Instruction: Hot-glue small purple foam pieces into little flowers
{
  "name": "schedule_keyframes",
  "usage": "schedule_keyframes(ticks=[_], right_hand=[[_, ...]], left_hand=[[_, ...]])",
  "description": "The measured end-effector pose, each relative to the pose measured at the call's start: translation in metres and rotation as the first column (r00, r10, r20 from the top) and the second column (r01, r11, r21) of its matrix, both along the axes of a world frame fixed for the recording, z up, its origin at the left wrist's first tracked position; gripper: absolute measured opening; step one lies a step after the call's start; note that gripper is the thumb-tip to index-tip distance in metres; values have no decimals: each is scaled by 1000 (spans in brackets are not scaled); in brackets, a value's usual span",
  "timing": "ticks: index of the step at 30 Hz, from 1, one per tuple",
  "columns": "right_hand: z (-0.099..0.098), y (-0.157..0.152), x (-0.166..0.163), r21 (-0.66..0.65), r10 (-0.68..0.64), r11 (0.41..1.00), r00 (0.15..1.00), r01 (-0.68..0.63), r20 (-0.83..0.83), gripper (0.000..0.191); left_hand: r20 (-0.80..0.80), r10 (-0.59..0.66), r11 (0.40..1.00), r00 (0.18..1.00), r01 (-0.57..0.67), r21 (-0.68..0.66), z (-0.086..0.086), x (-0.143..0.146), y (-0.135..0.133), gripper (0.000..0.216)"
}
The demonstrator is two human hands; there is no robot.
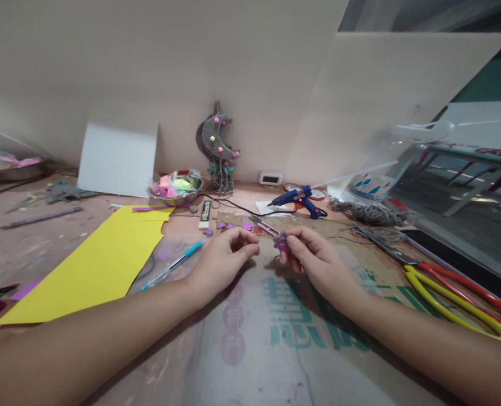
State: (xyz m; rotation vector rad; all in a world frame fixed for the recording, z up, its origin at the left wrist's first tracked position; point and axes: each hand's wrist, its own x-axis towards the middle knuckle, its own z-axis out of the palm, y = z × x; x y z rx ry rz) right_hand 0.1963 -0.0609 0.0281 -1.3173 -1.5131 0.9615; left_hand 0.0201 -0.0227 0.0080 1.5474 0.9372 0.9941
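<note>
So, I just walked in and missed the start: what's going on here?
The person's right hand holds a small purple piece between thumb and fingers. The left hand is curled beside it, nothing clearly visible in its grip. Loose purple pieces and a blue glue gun sit beyond the hands.

R grip [318,260] pinching purple pc [280,241]; L grip [227,254] near, half-curled; glue gun [293,197] bhd, yellow ppr [93,262] to L

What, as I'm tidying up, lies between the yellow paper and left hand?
In the head view, a blue pen, a faint purple patch and a dark curved line.
</note>
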Motion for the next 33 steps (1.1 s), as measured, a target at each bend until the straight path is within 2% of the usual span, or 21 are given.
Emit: schedule_keyframes(ticks=[3,6,11,15,19,21,25,33], right_hand=[[-1,1,-1,-18,33,999,999,-33,-17,24],[-2,1,0,-43,62,997,998,-63,-30,26],[-5,2,-1,-42,92,995,995,-93,-25,27],[-3,2,-1,-8,70,997,997,-70,17,25],[-1,2,2,51,20,998,991,-27,133,24],[-2,3,3,104,37,993,979,-59,202,21],[-3,3,3,145,61,984,958,-105,279,20],[-3,4,3,139,55,985,959,-97,277,20]], left_hand=[[10,-38,999,999,38,9,0,-1,-1,22],[-22,-63,995,998,65,78,3,-2,-4,30],[-123,-109,981,986,127,145,9,-2,-10,18],[-161,-83,984,983,106,144,11,-1,-11,14],[-205,-56,987,977,86,138,12,0,-11,12],[-225,-54,985,973,89,148,13,-1,-11,12],[-228,-61,982,972,99,160,13,-2,-12,16],[-148,-133,981,980,152,121,12,-3,-11,20]])
